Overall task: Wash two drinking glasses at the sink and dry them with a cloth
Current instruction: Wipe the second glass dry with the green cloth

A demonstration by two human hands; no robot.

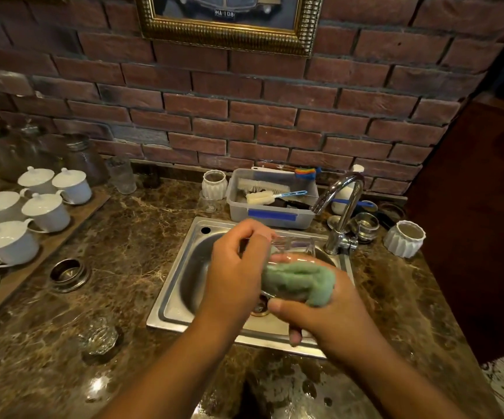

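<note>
Over the steel sink, my left hand grips a clear drinking glass that lies on its side. My right hand holds a green sponge curled against the glass's outside. A second clear glass stands on the marble counter at the front left of the sink. The chrome tap arches at the sink's back right; no water stream shows.
A plastic tub with brushes sits behind the sink. White lidded cups stand on a board at the left, glass jars behind them. A steel ring is set in the counter. White ribbed pots and metal cups stand by the tap.
</note>
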